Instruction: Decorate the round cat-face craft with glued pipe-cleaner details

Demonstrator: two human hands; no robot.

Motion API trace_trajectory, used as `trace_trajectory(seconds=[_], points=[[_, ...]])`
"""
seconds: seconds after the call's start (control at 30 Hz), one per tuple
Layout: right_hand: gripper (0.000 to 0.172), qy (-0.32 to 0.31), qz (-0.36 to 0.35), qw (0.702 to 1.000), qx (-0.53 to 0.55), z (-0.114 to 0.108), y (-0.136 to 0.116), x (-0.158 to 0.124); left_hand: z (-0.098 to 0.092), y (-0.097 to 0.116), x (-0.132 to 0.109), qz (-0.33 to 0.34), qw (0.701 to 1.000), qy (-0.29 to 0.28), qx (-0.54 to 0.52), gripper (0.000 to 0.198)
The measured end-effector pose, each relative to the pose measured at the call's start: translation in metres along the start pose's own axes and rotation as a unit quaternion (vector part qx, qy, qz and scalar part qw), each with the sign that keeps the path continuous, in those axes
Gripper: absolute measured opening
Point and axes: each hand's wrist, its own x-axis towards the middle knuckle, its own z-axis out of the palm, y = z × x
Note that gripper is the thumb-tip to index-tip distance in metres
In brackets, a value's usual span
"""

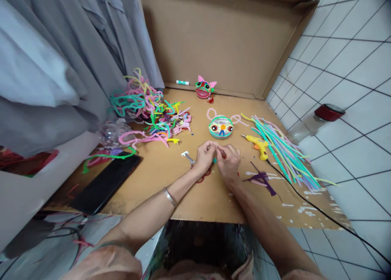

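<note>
My left hand (206,157) and my right hand (229,161) meet over the middle of the table, fingertips pinched together. Between them is something small and pale, too small to name. A bit of teal (214,160) shows between the hands. Scissors (191,162) with red loop handles lie partly hidden beneath my left hand and wrist. Just beyond my hands sits a round animal-face craft (220,127) with a green rim, round eyes, an orange nose and pink pipe-cleaner loops on top. A yellow glue gun (259,146) lies on its side to the right of my right hand.
Loose pipe cleaners (282,153) lie in a bundle at right, near purple scraps (262,179). A tangled pipe-cleaner heap (146,102) and a black phone (106,182) are at left. A finished-looking face (204,88) and a glue stick (182,82) stand near the cardboard (226,39).
</note>
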Motion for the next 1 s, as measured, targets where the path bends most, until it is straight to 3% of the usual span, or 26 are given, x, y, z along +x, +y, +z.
trace_trajectory(seconds=[0.43,1.0], points=[[0.027,-0.077,0.01,0.997,0.007,0.0012,-0.0059,-0.0068,0.0013,0.0082,0.0002,-0.012,0.999,0.024,-0.024,0.022],[0.029,-0.077,0.026,0.996,0.027,0.0007,-0.0059,-0.0057,0.0,0.0091,0.0028,-0.011,1.0,0.023,-0.016,0.023]])
